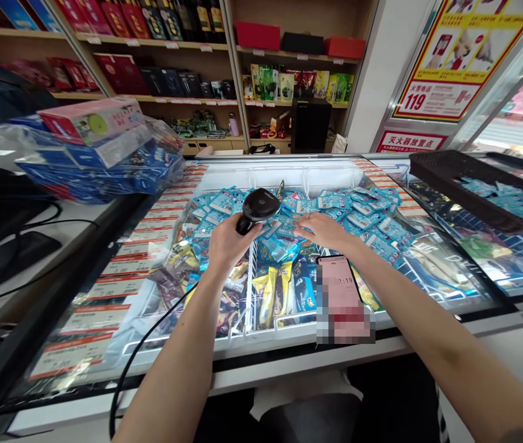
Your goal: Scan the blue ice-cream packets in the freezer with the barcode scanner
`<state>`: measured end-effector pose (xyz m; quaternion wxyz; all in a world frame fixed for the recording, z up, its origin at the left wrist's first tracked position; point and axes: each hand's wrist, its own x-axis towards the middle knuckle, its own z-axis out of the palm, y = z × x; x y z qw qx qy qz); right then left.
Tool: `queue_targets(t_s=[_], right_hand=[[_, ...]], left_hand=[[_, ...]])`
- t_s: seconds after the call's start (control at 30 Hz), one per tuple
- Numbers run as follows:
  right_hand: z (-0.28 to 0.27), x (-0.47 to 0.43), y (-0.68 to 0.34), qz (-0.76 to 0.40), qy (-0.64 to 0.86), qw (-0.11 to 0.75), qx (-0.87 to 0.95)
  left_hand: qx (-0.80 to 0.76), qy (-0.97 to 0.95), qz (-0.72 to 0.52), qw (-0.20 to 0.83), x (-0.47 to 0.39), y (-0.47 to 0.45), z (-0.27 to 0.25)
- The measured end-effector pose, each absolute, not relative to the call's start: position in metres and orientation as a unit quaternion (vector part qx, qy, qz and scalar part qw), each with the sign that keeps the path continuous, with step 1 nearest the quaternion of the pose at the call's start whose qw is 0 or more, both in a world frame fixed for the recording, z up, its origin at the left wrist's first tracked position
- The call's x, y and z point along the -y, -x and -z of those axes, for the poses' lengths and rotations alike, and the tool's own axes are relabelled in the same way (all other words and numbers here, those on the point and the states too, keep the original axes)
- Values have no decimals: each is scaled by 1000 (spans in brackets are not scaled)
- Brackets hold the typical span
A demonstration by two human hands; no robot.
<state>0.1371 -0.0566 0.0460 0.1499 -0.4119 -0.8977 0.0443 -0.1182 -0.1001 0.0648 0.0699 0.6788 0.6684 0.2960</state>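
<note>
My left hand (230, 243) is wrapped round the handle of a black barcode scanner (261, 205), its head tilted over the freezer glass. A black cord runs back from the left hand past the forearm. Just to the right, my right hand (319, 231) lies low over the pile, fingers apart and pointing left, at the edge of the blue packets (284, 231). Whether its fingertips grip a packet is hard to tell. More blue packets (365, 206) are spread on the glass beyond and beside it. A phone (339, 280) with a lit screen rests below my right wrist.
The chest freezer (289, 335) holds wrapped ice creams (280, 289) in wire baskets under glass. Price labels (99, 307) line its left side. Boxes in clear plastic (104, 147) stand at left, a dark tray (478, 191) with blue packets at right. Stocked shelves (187, 98) rise behind.
</note>
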Motion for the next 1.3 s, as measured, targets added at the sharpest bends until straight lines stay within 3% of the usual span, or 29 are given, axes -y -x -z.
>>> queue_targets(t_s=[0.17, 0.5, 0.7, 0.87, 0.97, 1.3], right_hand=[[-44, 50, -128, -23, 491, 186, 851], [-44, 25, -112, -62, 548, 133, 824], [-52, 25, -136, -98, 635, 273, 716], [-40, 30, -163, -326, 573, 459, 595], [-25, 34, -173, -401, 520, 530, 537], [-20, 39, -174, -425, 475, 575, 513]], left_hand=[[-664, -689, -285, 59, 101, 116, -66], [-655, -697, -287, 50, 99, 118, -63], [-654, -698, -287, 51, 98, 117, -63], [-627, -722, -281, 72, 99, 112, -64], [-606, -741, -277, 85, 102, 107, -65], [-564, -776, -260, 110, 104, 100, -65]])
